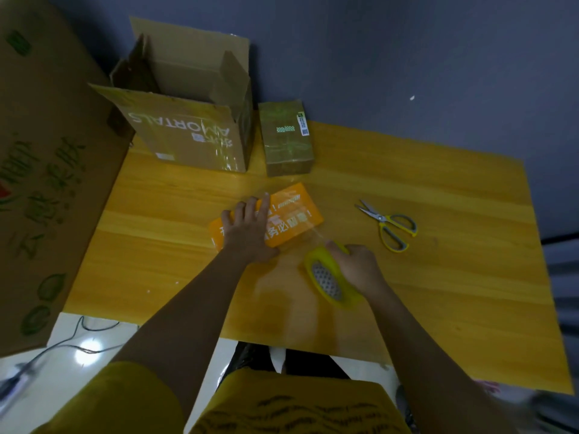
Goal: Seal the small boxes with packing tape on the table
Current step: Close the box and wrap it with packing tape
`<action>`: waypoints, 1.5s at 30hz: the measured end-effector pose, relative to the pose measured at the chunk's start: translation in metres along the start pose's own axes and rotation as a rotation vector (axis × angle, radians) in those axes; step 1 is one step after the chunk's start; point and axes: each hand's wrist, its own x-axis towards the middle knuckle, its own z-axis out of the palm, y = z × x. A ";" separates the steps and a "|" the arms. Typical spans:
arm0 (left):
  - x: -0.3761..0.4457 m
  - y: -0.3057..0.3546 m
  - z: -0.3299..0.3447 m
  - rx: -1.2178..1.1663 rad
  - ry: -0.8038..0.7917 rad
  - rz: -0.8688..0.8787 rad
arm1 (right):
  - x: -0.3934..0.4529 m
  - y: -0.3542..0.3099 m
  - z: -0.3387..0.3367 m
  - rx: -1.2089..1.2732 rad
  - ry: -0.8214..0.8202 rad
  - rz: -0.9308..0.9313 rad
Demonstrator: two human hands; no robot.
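A very big brown box [40,170] with green writing is leaning at the left edge of the picture, next to the table. The yellow wooden table [438,277] is filling the middle of the view. At its far left corner an open box [188,133] is standing with its flaps up and white letters on its front. Just beside it, on its right, a small brown box [286,139] is sitting closed, with shiny tape across its top. Nearer the person, in the middle of the table, a flat orange box [294,214] with white writing is lying down. The left hand [247,230] is pressing flat on the left part of the orange box, with its fingers straight and spread apart. The right hand [357,264] is curling its fingers around a yellow tape roll [329,277] and holding it tight, just beside the near right corner of the orange box. A clear strip of tape [313,230] is stretching from the roll up onto that box. To the right, well apart from the hands, scissors [388,223] with yellow and grey handles are lying on the table with their blades slightly apart.
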 end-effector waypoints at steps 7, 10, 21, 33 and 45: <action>0.000 0.000 -0.001 -0.018 0.004 0.010 | 0.011 0.006 0.013 -0.101 -0.006 0.051; 0.002 -0.001 -0.005 -0.036 -0.021 0.014 | 0.013 0.001 0.017 -0.138 0.004 0.082; 0.031 -0.038 -0.032 -0.679 -0.452 0.042 | 0.024 -0.068 -0.021 -0.321 -0.096 0.017; 0.018 -0.014 -0.025 -0.151 0.116 -0.055 | 0.016 -0.092 -0.017 0.111 0.090 -0.403; 0.028 -0.024 -0.007 -0.098 -0.020 -0.060 | 0.009 -0.030 0.005 -0.353 -0.020 -0.105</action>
